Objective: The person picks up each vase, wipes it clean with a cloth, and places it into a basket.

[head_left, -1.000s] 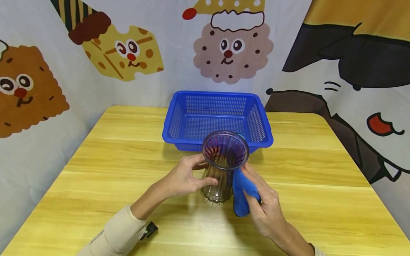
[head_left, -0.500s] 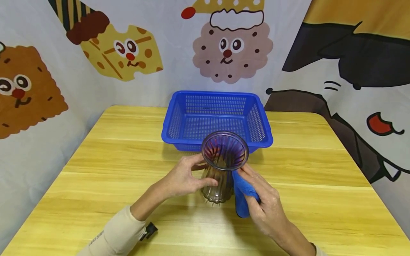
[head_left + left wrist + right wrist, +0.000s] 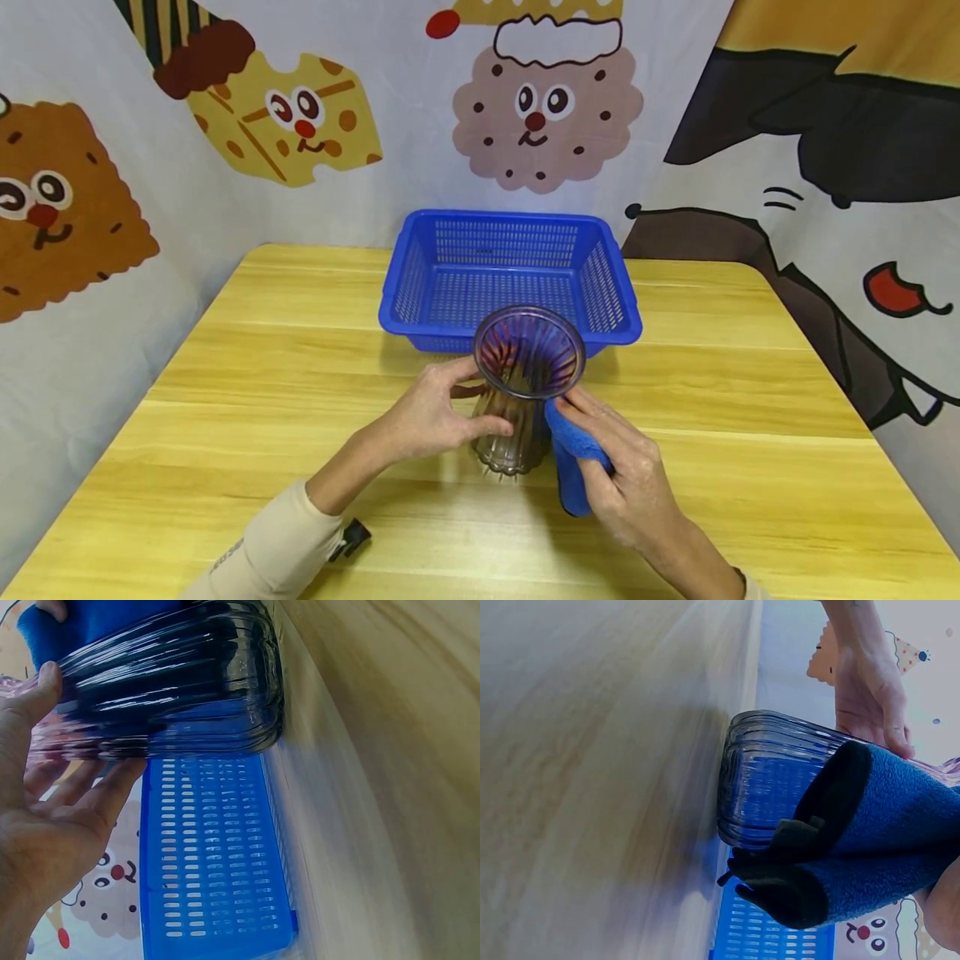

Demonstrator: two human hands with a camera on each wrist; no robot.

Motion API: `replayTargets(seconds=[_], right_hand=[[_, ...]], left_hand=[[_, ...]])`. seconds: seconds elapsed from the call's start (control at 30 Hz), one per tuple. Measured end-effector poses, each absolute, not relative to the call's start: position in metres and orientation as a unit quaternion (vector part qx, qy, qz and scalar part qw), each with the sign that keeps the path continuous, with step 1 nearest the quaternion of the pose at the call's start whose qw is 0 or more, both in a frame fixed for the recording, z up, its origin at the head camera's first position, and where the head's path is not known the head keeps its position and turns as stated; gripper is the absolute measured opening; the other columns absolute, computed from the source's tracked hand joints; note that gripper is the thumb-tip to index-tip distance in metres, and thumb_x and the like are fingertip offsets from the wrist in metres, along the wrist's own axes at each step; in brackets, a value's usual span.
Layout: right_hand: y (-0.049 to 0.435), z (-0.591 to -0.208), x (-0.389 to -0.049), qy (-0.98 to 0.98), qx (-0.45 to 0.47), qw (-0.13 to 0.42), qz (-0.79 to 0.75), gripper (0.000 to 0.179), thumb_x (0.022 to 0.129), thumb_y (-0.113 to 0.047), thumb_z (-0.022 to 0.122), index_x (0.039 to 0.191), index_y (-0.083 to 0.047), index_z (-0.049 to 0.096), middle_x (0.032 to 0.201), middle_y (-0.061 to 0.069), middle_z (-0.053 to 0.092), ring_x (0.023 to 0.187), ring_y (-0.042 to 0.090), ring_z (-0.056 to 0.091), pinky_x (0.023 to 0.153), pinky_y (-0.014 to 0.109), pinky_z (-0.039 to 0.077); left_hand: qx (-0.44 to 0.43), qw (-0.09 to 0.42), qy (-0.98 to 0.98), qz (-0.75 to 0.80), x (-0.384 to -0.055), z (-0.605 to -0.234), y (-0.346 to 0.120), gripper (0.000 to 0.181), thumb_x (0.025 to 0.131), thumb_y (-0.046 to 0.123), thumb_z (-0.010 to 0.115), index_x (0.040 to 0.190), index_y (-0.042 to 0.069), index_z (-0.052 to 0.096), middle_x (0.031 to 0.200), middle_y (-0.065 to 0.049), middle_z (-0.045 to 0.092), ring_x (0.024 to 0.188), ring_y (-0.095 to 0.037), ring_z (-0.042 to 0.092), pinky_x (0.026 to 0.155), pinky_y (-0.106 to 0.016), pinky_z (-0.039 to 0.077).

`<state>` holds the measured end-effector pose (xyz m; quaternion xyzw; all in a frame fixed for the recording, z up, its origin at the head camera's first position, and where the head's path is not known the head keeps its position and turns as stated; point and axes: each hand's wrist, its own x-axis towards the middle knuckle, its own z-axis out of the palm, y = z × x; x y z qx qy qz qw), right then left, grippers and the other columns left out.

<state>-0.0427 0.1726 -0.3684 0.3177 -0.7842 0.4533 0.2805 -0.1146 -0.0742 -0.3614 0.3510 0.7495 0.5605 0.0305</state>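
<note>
Vase [image 3: 525, 417] near upright, long axis vertical, low over the surface [image 3: 300, 358]. Left hand [image 3: 431, 421] nearer, curved round its 9 o'clock side. Right hand [image 3: 633, 483] grips blue cloth [image 3: 573, 446]; vase at its 10 o'clock. Basket [image 3: 510, 246] at 12.

Glossy ribbed glass vase [image 3: 510, 429]; fuzzy cloth [image 3: 900, 810]

The left grip [image 3: 52, 832] holds a ribbed glass vase [image 3: 187, 686] near a blue cloth [image 3: 97, 624] and slotted basket [image 3: 210, 855].

Left hand [image 3: 433, 417] — thumb [image 3: 487, 427] apart from fingers [image 3: 112, 791]; right hand [image 3: 628, 479] — fingers together.
</note>
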Motion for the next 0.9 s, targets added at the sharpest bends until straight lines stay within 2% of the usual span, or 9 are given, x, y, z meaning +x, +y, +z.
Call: replayTargets(seconds=[0.6, 0.9], right_hand=[[0.1775, -0.372, -0.0425, -0.807, 0.304, 0.279, 0.423, 0.051, 0.076, 0.011, 0.052, 0.121, 0.0, 0.072, 0.133, 0.013, 0.065, 0.122, 0.03, 0.061, 0.108, 0.029, 0.046], [0.1796, -0.3736, -0.0412, -0.816, 0.303, 0.257, 0.42, 0.049, 0.079, 0.014, 0.054, 0.122, 0.0, 0.072, 0.134, 0.013, 0.064, 0.122, 0.031, 0.061, 0.109, 0.028, 0.045]], left_hand=[[0.338, 0.024, 0.761, 0.554, -0.113, -0.3619, -0.0736, 0.07, 0.072, 0.011, 0.094, 0.135, 0.005, 0.063, 0.131, -0.006, 0.066, 0.122, -0.023, 0.061, 0.091, -0.035, 0.059], [0.341, 0.004, 0.767, 0.544, -0.112, -0.3639, -0.0712, 0.072, 0.071, 0.012, 0.095, 0.136, 0.006, 0.063, 0.137, -0.004, 0.062, 0.122, -0.022, 0.06, 0.089, -0.028, 0.059]])
